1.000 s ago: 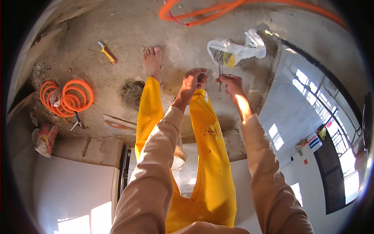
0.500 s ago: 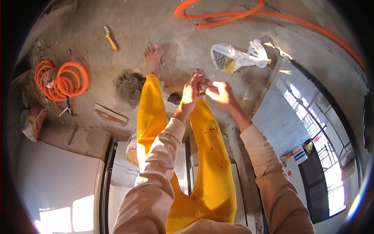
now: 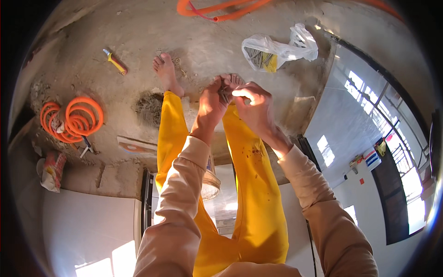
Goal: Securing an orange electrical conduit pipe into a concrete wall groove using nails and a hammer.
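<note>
Right hand (image 3: 257, 104) moved beside left hand (image 3: 211, 102); thin pieces (image 3: 224, 96) indistinct.

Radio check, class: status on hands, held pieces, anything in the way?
Left hand holds thin grey pieces. Right hand alongside, grip unclear. White plastic bag beyond, apart from both.

No lettering or numbers can be read.

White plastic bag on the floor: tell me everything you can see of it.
The plastic bag looks thin and partly see-through. It lies crumpled on the bare floor, beyond the right hand, its far-right end bunched up. Through its left part show slim grey pieces and a yellow patch, perhaps printed, perhaps contents. Neither hand touches it.
</note>
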The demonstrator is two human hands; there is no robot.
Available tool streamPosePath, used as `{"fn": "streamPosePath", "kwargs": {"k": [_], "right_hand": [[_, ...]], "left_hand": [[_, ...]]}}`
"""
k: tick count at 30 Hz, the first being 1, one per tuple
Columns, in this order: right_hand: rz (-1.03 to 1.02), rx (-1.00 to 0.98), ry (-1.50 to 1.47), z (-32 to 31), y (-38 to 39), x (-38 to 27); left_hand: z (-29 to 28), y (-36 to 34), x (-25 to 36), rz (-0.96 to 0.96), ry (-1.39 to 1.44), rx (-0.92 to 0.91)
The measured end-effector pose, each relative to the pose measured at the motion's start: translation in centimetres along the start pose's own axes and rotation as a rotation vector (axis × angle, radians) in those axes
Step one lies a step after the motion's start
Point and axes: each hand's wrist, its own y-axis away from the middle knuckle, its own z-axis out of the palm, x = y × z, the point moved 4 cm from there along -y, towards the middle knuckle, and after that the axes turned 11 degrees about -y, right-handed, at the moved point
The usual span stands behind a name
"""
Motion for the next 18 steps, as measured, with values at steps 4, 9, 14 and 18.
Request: {"fn": "streamPosePath", "kwargs": {"k": [4, 9, 14, 18], "right_hand": [[-0.050, 0.069, 0.071, 1.2, 0.2, 1.1], [0.314, 0.283, -0.236, 2.0, -0.7, 7.3], [0.542, 0.416, 0.135, -1.3, -5.0, 22.7], [0.515, 0.392, 0.527, -1.4, -8.2, 24.0]], "left_hand": [[0.2, -1.2, 0.9, -0.009, -0.024, 0.176], [-3.5, -1.1, 4.1, 0.009, -0.429, 0.327], [-2.8, -0.7, 3.8, -0.128, -0.538, 0.299], [-2.3, -0.9, 4.0, -0.137, -0.633, 0.223]]}}
